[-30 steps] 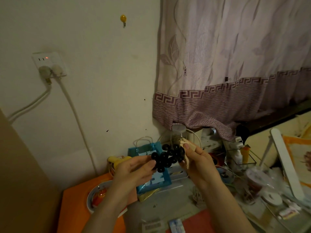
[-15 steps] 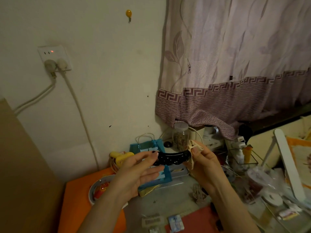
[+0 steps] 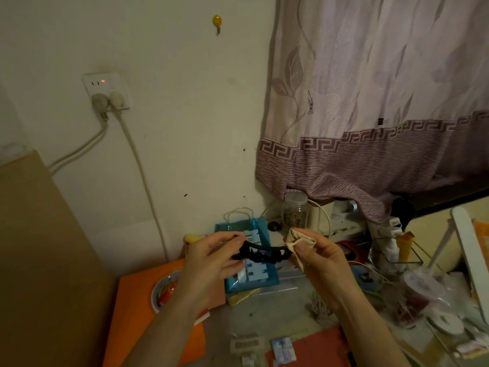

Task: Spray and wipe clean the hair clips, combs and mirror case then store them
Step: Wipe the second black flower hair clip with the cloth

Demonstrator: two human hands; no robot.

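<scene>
A long black hair clip (image 3: pixel 260 254) with a bumpy edge is held in the air in front of me, above the cluttered table. My left hand (image 3: pixel 215 256) pinches its left end between thumb and fingers. My right hand (image 3: pixel 321 256) grips a folded beige cloth (image 3: pixel 299 241) and presses it around the clip's right end, which the cloth hides. No combs or mirror case can be made out in the dim clutter.
A blue gift bag (image 3: pixel 252 276) stands behind the clip, with a clear jar (image 3: pixel 294 211) by the wall. An orange surface (image 3: pixel 132 313) at the left carries a plate (image 3: pixel 158 292). The right side of the table holds cluttered items, wires and a white board (image 3: pixel 473 260). A curtain (image 3: pixel 370 102) hangs above.
The clip turned from facing me broadside to lying lengthwise between my hands. The cloth slid to its right end, and both hands dropped slightly in view as the camera tilted.
</scene>
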